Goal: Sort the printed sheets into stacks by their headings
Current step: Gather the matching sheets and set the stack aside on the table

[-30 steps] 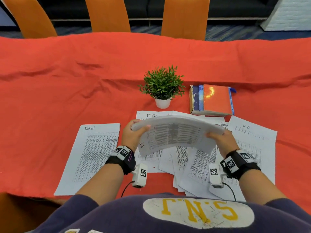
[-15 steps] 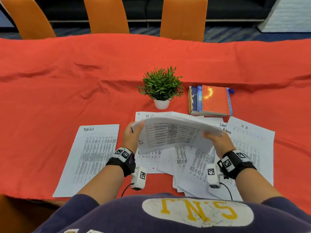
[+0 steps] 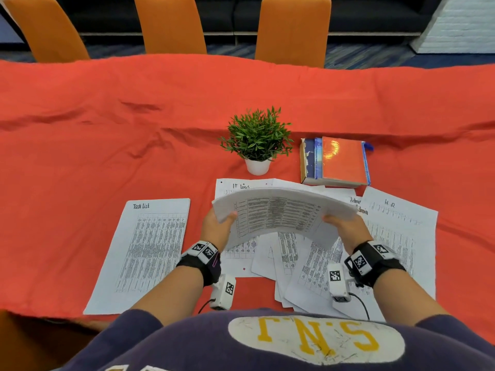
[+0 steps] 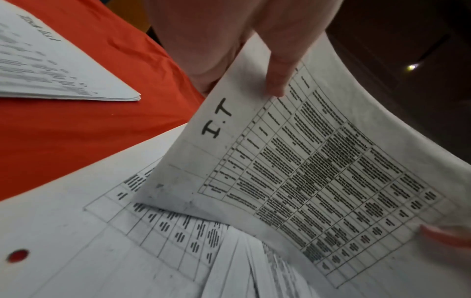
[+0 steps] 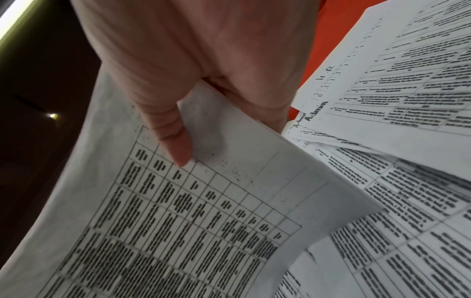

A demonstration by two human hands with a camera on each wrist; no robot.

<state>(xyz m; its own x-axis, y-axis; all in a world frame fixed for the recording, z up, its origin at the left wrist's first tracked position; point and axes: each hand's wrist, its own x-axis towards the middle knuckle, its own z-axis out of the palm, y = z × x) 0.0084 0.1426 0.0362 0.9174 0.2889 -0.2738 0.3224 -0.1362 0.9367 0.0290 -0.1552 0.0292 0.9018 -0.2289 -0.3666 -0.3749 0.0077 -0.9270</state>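
Note:
Both hands hold one printed sheet (image 3: pixel 281 212) arched above the table, its heading "I.T" (image 4: pixel 216 119) on the underside. My left hand (image 3: pixel 218 226) pinches its left end, and my right hand (image 3: pixel 345 227) pinches its right end (image 5: pixel 229 141). On the cloth under it lies a sheet headed "It Logs" (image 3: pixel 241 186). A "Task List" stack (image 3: pixel 150 250) lies to the left. "Admin" sheets (image 3: pixel 356 206) and an "H.R" sheet (image 3: pixel 401 223) lie to the right. A loose fan of unsorted sheets (image 3: pixel 302 266) spreads below the hands.
A small potted plant (image 3: pixel 257 145) stands just behind the sheets. Stacked books (image 3: pixel 337 162) with an orange cover lie to its right. A wrinkled red cloth (image 3: pixel 107 129) covers the table. Three orange chairs (image 3: pixel 292 28) stand along the far side.
The held sheet has sunk a little and bowed more, and both hands have dropped slightly towards the table. The sheets on the cloth have not moved.

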